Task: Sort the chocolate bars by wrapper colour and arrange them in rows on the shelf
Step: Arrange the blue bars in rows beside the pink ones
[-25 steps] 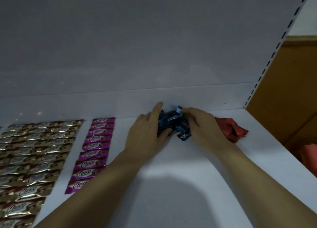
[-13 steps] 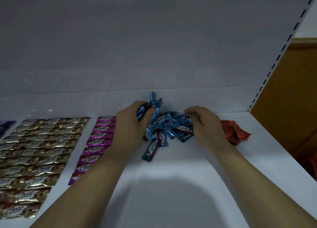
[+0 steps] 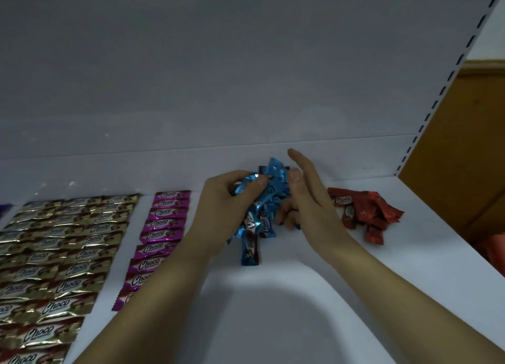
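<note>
Blue bars (image 3: 262, 207), spread out 0.5 s ago, now bunch tighter btwn both hands, mid shelf (image 3: 273, 322), far side. Left hand (image 3: 232, 199) grips a few, thumb on top. Right hand (image 3: 306, 197) has opened, index straight, cupping pile's right side.

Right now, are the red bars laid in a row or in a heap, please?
In a heap: the red bars lie overlapping at odd angles, unlike the neat pink row.
</note>
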A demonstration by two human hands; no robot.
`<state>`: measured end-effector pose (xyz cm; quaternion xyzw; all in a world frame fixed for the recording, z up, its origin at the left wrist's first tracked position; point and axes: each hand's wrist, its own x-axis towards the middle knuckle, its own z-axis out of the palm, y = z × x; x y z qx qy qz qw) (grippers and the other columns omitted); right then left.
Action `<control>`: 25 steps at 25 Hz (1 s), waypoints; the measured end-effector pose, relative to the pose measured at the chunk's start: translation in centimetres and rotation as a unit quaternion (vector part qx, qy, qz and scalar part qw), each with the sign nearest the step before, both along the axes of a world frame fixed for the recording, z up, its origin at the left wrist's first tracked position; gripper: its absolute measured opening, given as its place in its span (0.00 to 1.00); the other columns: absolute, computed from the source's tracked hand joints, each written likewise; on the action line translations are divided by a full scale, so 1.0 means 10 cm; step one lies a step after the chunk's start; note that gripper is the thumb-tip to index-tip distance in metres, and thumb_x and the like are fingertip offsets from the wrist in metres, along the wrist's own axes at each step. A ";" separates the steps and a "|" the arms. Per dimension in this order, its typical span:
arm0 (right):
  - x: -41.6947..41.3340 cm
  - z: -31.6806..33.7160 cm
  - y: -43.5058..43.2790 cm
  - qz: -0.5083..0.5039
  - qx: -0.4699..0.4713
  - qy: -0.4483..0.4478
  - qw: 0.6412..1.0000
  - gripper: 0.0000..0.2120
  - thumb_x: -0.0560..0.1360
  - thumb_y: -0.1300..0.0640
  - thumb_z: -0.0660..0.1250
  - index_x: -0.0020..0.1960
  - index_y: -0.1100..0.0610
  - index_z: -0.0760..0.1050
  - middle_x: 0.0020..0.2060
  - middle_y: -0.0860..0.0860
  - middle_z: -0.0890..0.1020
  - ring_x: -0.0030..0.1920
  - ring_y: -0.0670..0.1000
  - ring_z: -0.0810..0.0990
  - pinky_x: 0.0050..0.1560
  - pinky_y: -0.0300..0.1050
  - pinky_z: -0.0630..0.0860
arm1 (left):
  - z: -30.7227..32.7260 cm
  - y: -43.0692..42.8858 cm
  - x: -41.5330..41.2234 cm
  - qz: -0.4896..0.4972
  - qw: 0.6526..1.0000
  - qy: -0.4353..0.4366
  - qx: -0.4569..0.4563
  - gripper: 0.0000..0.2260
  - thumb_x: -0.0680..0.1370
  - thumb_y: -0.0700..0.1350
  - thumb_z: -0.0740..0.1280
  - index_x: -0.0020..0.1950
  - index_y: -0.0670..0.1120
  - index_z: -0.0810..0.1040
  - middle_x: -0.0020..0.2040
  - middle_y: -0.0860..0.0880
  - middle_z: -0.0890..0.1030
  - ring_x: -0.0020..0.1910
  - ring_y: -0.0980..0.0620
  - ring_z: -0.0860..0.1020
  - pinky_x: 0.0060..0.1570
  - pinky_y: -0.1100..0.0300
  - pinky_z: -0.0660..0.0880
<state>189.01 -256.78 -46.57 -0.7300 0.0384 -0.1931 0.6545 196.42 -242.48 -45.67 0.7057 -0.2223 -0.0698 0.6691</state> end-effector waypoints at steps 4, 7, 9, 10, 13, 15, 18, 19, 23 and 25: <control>0.08 -0.10 -0.10 -0.096 -0.101 -0.001 0.990 0.12 0.83 0.53 0.63 0.65 0.51 0.76 0.53 0.43 0.81 0.52 0.44 0.82 0.56 0.51 0.81 | -0.01 -0.11 -0.18 -0.045 0.994 0.098 -0.004 0.10 0.80 0.48 0.70 0.55 0.43 0.85 0.45 0.45 0.87 0.43 0.48 0.86 0.43 0.57 0.82; 0.09 -0.13 -0.16 -0.119 -0.112 0.003 0.987 0.10 0.81 0.55 0.67 0.61 0.52 0.79 0.51 0.44 0.83 0.49 0.41 0.82 0.49 0.41 0.81 | 0.03 -0.18 -0.28 -0.045 0.941 0.331 -0.057 0.15 0.80 0.51 0.69 0.57 0.40 0.83 0.43 0.43 0.86 0.34 0.49 0.84 0.28 0.61 0.77; 0.09 -0.14 -0.16 -0.137 -0.129 0.002 0.982 0.10 0.79 0.53 0.69 0.60 0.51 0.79 0.50 0.44 0.83 0.49 0.42 0.83 0.47 0.40 0.81 | 0.04 -0.17 -0.28 -0.068 0.879 0.461 -0.099 0.17 0.80 0.53 0.68 0.59 0.40 0.82 0.44 0.42 0.84 0.32 0.50 0.80 0.23 0.63 0.74; 0.10 -0.15 -0.15 -0.145 -0.140 0.000 0.979 0.10 0.79 0.53 0.70 0.59 0.51 0.79 0.50 0.44 0.84 0.49 0.42 0.83 0.47 0.40 0.82 | 0.05 -0.16 -0.26 -0.077 0.852 0.504 -0.120 0.18 0.79 0.53 0.68 0.59 0.39 0.81 0.45 0.41 0.83 0.32 0.49 0.79 0.23 0.63 0.74; 0.09 -0.12 -0.15 -0.157 -0.174 -0.021 0.972 0.09 0.77 0.55 0.72 0.57 0.51 0.80 0.48 0.42 0.84 0.48 0.40 0.83 0.46 0.36 0.79 | 0.06 -0.11 -0.23 -0.103 0.818 0.544 -0.157 0.23 0.73 0.53 0.67 0.60 0.38 0.80 0.47 0.40 0.82 0.36 0.46 0.80 0.24 0.63 0.76; 0.07 -0.09 -0.15 -0.159 -0.174 -0.040 0.971 0.08 0.76 0.55 0.73 0.55 0.50 0.81 0.46 0.41 0.84 0.46 0.40 0.83 0.47 0.37 0.80 | 0.09 -0.09 -0.23 -0.129 0.821 0.534 -0.156 0.25 0.77 0.59 0.65 0.61 0.39 0.80 0.49 0.40 0.83 0.40 0.44 0.81 0.25 0.62 0.78; 0.04 -0.03 -0.19 -0.114 -0.168 -0.034 0.979 0.04 0.78 0.55 0.71 0.52 0.52 0.83 0.44 0.42 0.85 0.46 0.42 0.84 0.47 0.46 0.83 | 0.10 -0.10 -0.24 -0.131 0.864 0.475 -0.109 0.26 0.77 0.63 0.67 0.60 0.42 0.83 0.52 0.41 0.85 0.43 0.45 0.84 0.26 0.64 0.77; 0.03 -0.01 -0.20 -0.080 -0.178 -0.025 0.980 0.06 0.80 0.55 0.68 0.53 0.52 0.83 0.44 0.43 0.86 0.46 0.43 0.85 0.47 0.48 0.83 | 0.09 -0.11 -0.25 -0.119 0.883 0.445 -0.089 0.25 0.77 0.63 0.67 0.60 0.44 0.83 0.53 0.42 0.86 0.43 0.47 0.84 0.26 0.65 0.76; -0.01 -0.02 -0.21 -0.062 -0.192 -0.037 0.979 0.08 0.80 0.56 0.68 0.52 0.45 0.84 0.47 0.42 0.86 0.49 0.45 0.85 0.51 0.53 0.82 | 0.08 -0.13 -0.29 -0.036 0.923 0.376 -0.076 0.16 0.78 0.58 0.69 0.59 0.48 0.84 0.49 0.46 0.87 0.40 0.51 0.85 0.25 0.65 0.72; -0.01 -0.01 -0.24 -0.100 -0.163 -0.041 0.981 0.06 0.77 0.55 0.72 0.47 0.44 0.83 0.44 0.43 0.85 0.47 0.48 0.85 0.49 0.54 0.82 | 0.08 -0.12 -0.28 -0.008 0.930 0.351 -0.104 0.13 0.78 0.54 0.71 0.59 0.49 0.83 0.48 0.47 0.87 0.38 0.51 0.84 0.25 0.65 0.71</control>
